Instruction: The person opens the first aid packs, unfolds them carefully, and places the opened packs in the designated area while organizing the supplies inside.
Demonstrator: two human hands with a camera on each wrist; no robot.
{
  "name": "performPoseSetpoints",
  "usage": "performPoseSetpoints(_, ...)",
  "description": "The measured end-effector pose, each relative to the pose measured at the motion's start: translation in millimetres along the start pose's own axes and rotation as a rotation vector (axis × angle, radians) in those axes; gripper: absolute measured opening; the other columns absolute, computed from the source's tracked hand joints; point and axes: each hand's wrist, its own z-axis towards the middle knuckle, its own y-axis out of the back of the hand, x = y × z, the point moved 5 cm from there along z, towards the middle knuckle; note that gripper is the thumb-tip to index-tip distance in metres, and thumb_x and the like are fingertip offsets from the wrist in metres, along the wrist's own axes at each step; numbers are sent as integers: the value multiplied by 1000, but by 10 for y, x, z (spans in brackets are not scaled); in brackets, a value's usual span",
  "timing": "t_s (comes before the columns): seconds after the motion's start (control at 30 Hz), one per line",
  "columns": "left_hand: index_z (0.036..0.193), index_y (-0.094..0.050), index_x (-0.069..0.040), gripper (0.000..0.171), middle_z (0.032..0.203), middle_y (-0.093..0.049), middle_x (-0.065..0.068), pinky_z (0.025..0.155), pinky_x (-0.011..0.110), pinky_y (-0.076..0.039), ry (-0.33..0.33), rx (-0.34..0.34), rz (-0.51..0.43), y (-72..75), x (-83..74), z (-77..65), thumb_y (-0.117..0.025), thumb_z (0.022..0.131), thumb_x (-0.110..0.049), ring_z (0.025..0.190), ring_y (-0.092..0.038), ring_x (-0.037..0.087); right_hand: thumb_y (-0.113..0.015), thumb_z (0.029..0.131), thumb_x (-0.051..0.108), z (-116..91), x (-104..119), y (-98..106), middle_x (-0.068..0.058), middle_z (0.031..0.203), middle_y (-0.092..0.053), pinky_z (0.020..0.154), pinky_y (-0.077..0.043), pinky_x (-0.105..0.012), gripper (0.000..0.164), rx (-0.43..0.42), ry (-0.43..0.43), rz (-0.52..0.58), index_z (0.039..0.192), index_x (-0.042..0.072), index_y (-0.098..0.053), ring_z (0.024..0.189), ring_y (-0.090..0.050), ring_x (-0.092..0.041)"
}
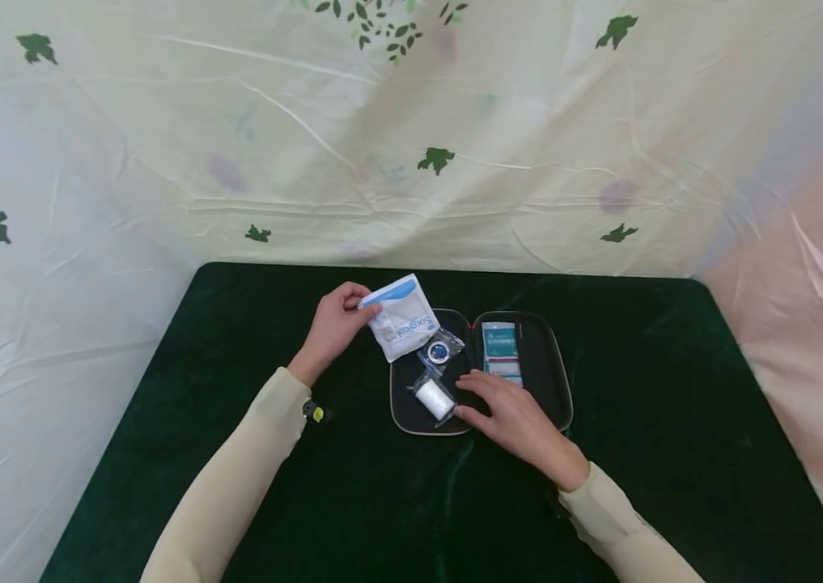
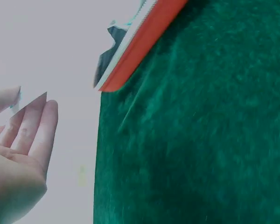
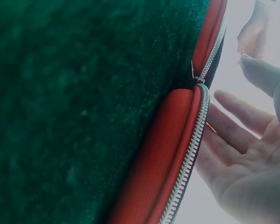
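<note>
My left hand (image 1: 334, 330) pinches the edge of a white and blue packet (image 1: 400, 320) printed "Surgical", holding it over the left half of an open zip case (image 1: 545, 356). Below the packet, in that half, lie a tape roll (image 1: 439, 352) in clear wrap and a white bandage roll (image 1: 434, 399), also wrapped. Over the case's middle my right hand (image 1: 516, 414) reaches with fingers extended, thumb tip close beside the bandage roll. Teal and white packets (image 1: 501, 344) sit in the right half, partly hidden by that hand. From the right wrist, the case's red shell (image 3: 158, 140) and zipper show.
The case lies on a table with a dark green cloth (image 1: 396, 502). Pale fabric (image 1: 353, 162) with green leaf and bird shapes hangs behind and at both sides. A dark band with a yellow-green part (image 1: 318, 414) is on the left wrist.
</note>
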Motion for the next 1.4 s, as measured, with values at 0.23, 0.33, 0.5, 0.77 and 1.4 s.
performPoseSetpoints(0.23,128,-58,0,33,121,-72,20,84,35,-61,98,-23,-79,325,68,-101,-68,102,-18,95,-69,27,-72,98,39,-5,-1,0,-13,145,-59,107,-46,-58,47,-4,-6,5,137,13,-65,138,-52,-33)
performPoseSetpoints(0.33,131,-57,-2,35,124,-71,18,84,35,-61,140,-23,-65,445,139,-149,-68,103,-21,99,-68,28,-71,98,39,-7,5,4,-13,145,-59,107,-46,-58,47,-8,0,10,137,13,-65,138,-52,-33)
performPoseSetpoints(0.5,135,-56,-4,39,128,-69,18,89,35,-59,192,-18,-32,598,267,-215,-66,104,-24,105,-67,29,-72,98,38,-12,8,14,-13,145,-59,108,-46,-58,48,-6,5,22,137,12,-65,138,-52,-34)
performPoseSetpoints(0.77,138,-55,-3,39,126,-68,20,90,33,-56,249,50,33,693,399,-291,-62,106,-25,104,-63,28,-71,98,39,-6,5,32,-15,147,-57,107,-46,-58,49,3,3,34,138,12,-64,137,-53,-34)
performPoseSetpoints(1.4,133,-57,-4,35,106,-67,14,81,34,-51,251,205,185,609,590,-380,-64,104,-23,89,-64,24,-72,98,39,-18,6,21,-15,146,-58,107,-46,-58,49,-7,13,43,139,12,-64,137,-53,-34)
